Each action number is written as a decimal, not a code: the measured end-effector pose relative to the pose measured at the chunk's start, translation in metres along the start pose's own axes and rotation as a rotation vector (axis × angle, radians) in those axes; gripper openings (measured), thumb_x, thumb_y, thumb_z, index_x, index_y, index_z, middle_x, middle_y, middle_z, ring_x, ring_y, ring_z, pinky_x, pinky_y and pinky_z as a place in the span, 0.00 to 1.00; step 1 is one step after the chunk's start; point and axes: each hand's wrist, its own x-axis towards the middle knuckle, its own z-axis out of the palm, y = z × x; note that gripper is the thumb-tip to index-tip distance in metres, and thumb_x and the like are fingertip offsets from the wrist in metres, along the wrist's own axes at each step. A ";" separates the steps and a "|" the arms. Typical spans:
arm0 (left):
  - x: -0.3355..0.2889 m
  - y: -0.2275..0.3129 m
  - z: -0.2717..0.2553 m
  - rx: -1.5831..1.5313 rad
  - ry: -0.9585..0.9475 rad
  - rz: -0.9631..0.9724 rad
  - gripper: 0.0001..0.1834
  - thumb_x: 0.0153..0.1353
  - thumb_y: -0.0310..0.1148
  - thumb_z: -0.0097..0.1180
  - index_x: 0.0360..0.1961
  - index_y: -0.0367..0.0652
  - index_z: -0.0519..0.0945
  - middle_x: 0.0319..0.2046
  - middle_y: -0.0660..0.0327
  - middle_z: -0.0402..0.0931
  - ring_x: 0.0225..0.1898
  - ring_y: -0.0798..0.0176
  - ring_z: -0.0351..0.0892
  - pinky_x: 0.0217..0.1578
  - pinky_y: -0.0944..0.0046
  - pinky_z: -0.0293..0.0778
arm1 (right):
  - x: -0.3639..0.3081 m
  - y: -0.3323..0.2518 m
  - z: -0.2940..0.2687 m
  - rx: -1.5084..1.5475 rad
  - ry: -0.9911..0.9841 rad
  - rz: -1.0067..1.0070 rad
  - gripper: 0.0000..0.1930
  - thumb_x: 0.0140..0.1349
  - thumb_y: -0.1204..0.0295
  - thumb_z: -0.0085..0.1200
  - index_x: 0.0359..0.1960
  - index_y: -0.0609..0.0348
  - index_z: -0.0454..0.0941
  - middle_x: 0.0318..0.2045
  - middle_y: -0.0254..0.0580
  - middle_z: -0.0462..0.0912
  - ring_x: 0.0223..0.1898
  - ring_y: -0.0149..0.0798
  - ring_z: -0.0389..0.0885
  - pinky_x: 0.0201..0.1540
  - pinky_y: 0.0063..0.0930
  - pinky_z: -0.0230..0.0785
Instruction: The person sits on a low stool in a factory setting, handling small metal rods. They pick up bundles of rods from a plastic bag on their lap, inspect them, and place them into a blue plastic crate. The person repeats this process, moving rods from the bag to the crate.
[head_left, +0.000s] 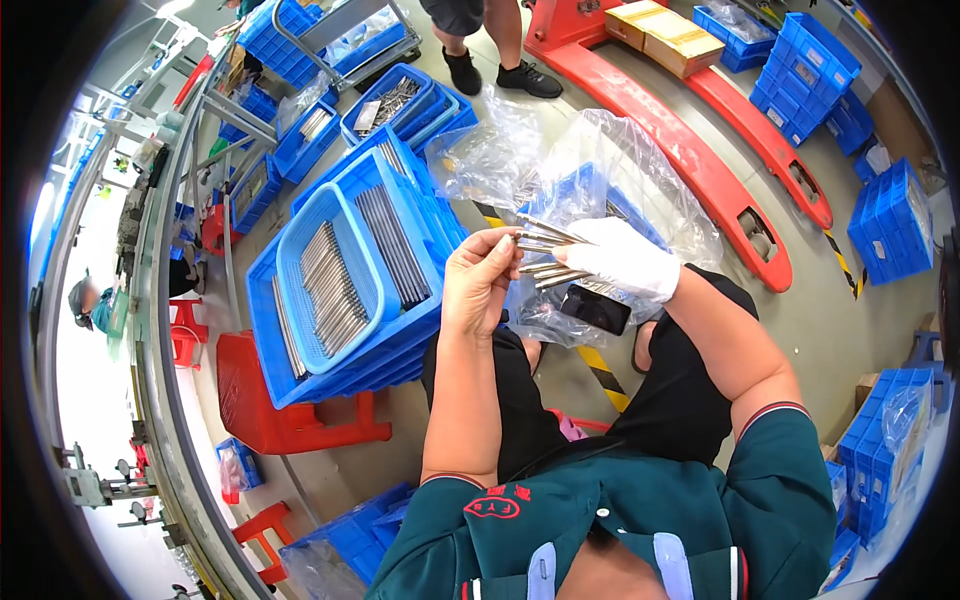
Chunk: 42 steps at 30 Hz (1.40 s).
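My right hand [628, 258], in a white glove, is wrapped round a bunch of thin metal rods [545, 238]. The rods fan out to the left from the glove. My bare left hand [482, 268] pinches the tip of one rod, thumb against fingers. Below both hands lies clear plastic bagging [545, 315] with a dark phone [595, 309] on it, between my knees. Just beyond, a blue crate [580, 195] lined with clear plastic shows more rods. Left of my left hand, a light blue basket [287, 270] holds a row of similar rods.
The basket sits on stacked blue crates [400, 375] with darker rods beside it. A red stool [255, 395] stands to their left. Ahead right is a red pallet jack [660, 110] carrying cardboard boxes [665, 38]. Another person's legs [500, 35] are at the far side.
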 end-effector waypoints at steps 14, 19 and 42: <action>-0.001 -0.010 -0.001 -0.112 -0.078 0.005 0.08 0.56 0.25 0.60 0.37 0.37 0.79 0.32 0.59 0.80 0.31 0.69 0.78 0.31 0.71 0.73 | -0.003 0.002 0.004 0.072 0.020 -0.009 0.17 0.60 0.58 0.53 0.34 0.63 0.76 0.21 0.35 0.73 0.25 0.28 0.69 0.28 0.25 0.63; 0.002 -0.019 -0.009 -0.263 -0.150 -0.032 0.07 0.56 0.26 0.61 0.36 0.42 0.79 0.33 0.61 0.80 0.32 0.68 0.78 0.38 0.66 0.73 | -0.006 0.000 0.008 0.106 0.004 0.092 0.16 0.61 0.58 0.53 0.34 0.61 0.76 0.21 0.33 0.72 0.25 0.25 0.68 0.27 0.22 0.62; 0.000 -0.021 0.001 -0.500 -0.274 -0.239 0.07 0.62 0.35 0.54 0.39 0.48 0.76 0.27 0.65 0.73 0.35 0.63 0.74 0.40 0.55 0.72 | 0.000 0.007 0.011 0.232 -0.018 -0.003 0.11 0.62 0.66 0.51 0.35 0.64 0.77 0.24 0.30 0.73 0.28 0.22 0.66 0.30 0.22 0.61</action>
